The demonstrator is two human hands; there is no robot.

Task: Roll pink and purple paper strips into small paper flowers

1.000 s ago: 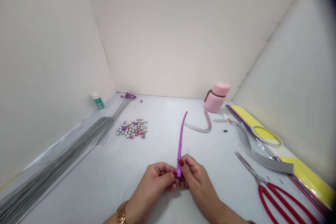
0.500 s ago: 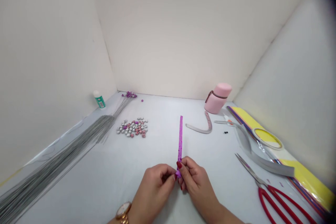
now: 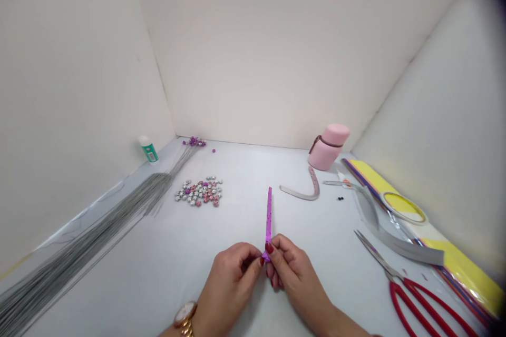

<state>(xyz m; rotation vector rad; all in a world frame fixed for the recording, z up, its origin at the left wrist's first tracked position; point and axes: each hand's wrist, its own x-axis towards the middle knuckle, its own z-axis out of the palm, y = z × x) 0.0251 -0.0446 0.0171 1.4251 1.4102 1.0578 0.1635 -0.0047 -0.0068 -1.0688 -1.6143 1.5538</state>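
Observation:
A narrow purple paper strip [image 3: 269, 216] stands up from between my hands, its lower end folded into a small knot at the fingertips. My right hand [image 3: 294, 274] pinches the strip just above the fold with thumb and forefinger. From the left side, my left hand [image 3: 235, 276] pinches the folded end, its thumb and forefinger closed together. The fingers partly hide the fold. Beyond my left hand lies a pile of small silver, pink and purple folded pieces [image 3: 200, 193].
Left: grey wires [image 3: 118, 221] with purple tips and a glue stick [image 3: 149, 149]. Right: a pink flask [image 3: 328, 147], curled paper strip [image 3: 304, 196], grey ribbon [image 3: 399, 247], tape roll [image 3: 403, 207], yellow sheets [image 3: 466, 268] and open red-handled scissors [image 3: 391, 274].
The upright part of the purple strip looks shorter, and its top end has moved lower and slightly left. Both hands have shifted slightly to the left, still pinching it.

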